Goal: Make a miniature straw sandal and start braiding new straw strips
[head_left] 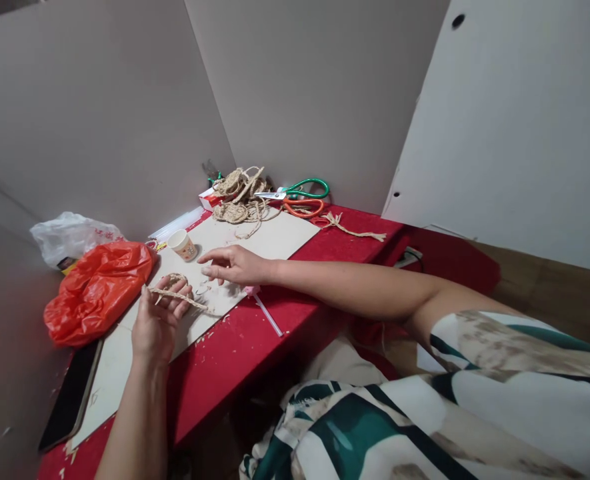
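A length of braided straw cord (pixel 185 298) lies across my left hand (pixel 157 327), which is turned palm up and pinches it between thumb and fingers. Part of the cord loops behind the fingertips. My right hand (pixel 239 265) hovers a little to the right of it with fingers apart and nothing visible in them. Just beyond the right fingertips, a small printed paper cup (pixel 183 246) stands tilted in view on the white board (pixel 279 239). Under the right wrist, a pink-topped item with a clear stick (pixel 269 315) rests on the red cloth.
Coiled braided cords (pixel 239 200) are heaped at the back corner beside scissors (pixel 305 193) with green and orange handles. A frayed cord (pixel 355 229) lies to their right. A red plastic bag (pixel 102 290) and a phone (pixel 72 400) lie left. Grey panels (pixel 315 87) enclose the table.
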A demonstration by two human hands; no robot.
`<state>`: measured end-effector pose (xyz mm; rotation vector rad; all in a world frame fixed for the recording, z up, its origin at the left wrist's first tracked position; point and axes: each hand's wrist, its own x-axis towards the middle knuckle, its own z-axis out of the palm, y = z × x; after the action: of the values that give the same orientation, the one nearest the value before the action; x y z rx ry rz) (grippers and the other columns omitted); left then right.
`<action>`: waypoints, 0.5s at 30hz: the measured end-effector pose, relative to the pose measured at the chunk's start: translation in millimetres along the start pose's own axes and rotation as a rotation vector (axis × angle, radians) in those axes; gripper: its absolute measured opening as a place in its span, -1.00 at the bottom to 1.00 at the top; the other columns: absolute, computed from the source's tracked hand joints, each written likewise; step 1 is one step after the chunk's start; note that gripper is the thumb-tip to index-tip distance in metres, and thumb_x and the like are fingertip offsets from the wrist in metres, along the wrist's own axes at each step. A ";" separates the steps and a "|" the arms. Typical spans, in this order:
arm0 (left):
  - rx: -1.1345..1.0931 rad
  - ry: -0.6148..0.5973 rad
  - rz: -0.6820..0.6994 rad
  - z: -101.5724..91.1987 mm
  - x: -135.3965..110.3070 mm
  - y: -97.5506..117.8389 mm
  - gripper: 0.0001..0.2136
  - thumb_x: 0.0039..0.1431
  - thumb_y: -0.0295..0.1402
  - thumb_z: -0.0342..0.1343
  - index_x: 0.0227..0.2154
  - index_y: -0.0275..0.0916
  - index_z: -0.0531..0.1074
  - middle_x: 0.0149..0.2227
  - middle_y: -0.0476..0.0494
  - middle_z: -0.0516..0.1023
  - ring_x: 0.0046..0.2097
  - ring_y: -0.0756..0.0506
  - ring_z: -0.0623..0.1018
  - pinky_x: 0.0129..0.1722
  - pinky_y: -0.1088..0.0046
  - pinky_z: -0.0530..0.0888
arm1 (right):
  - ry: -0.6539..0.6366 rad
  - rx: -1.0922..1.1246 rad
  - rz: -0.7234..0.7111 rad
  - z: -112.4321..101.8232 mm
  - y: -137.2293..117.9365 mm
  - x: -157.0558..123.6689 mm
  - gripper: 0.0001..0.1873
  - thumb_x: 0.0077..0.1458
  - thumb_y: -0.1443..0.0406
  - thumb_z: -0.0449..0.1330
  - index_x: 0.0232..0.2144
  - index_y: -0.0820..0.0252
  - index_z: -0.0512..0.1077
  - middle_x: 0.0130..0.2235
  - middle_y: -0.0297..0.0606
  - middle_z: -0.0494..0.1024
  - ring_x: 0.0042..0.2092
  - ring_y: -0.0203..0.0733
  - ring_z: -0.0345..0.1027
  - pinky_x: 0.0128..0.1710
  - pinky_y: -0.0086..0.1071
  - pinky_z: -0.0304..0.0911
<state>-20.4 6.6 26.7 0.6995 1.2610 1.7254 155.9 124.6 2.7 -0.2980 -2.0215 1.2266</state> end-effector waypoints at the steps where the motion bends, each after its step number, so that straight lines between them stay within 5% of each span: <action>1: -0.025 0.008 -0.007 0.3 -0.6 0.8 -0.60 0.31 -0.13 -0.11 -0.15 -0.40 0.43 -0.15 -0.48 0.58 -0.14 -0.23 0.62 -0.20 0.30 0.56 | -0.021 -0.015 0.015 2.8 -0.8 -1.0 -0.57 0.18 0.19 0.16 0.01 0.38 0.40 -0.38 -0.25 0.54 -0.47 -0.37 0.39 -0.44 -0.50 0.28; 7: -0.144 -0.004 -0.056 4.6 -5.3 3.3 -0.56 0.29 -0.11 -0.09 -0.15 -0.45 0.46 -0.09 -0.54 0.54 -0.07 -0.26 0.59 -0.20 0.31 0.57 | -0.159 0.002 0.167 19.8 -8.0 -7.6 -0.52 0.03 0.19 0.30 -0.05 0.39 0.43 -0.39 -0.24 0.58 -0.47 -0.33 0.43 -0.43 -0.49 0.31; 11: -0.157 -0.041 -0.081 6.1 -7.3 3.2 -0.53 0.27 -0.10 -0.07 -0.11 -0.47 0.46 -0.09 -0.54 0.53 -0.06 -0.27 0.58 -0.24 0.32 0.58 | -0.343 0.235 0.356 20.4 -9.2 -8.0 -0.83 0.03 0.32 0.26 -0.32 0.35 0.44 -0.51 -0.34 0.54 -0.57 -0.36 0.41 -0.61 -0.56 0.20; 15: -0.197 0.016 -0.042 1.3 -4.5 5.3 -0.54 0.24 -0.08 -0.02 -0.14 -0.47 0.45 -0.10 -0.52 0.54 -0.03 -0.27 0.57 -0.19 0.31 0.58 | -0.352 0.517 0.307 9.8 -11.8 -5.4 -0.75 -0.06 0.28 0.35 -0.35 0.34 0.44 -0.47 -0.30 0.58 -0.58 -0.38 0.40 -0.62 -0.57 0.22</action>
<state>-18.8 2.6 32.4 0.5408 1.0906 1.7947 154.8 109.1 7.5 -0.1461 -1.8923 2.0602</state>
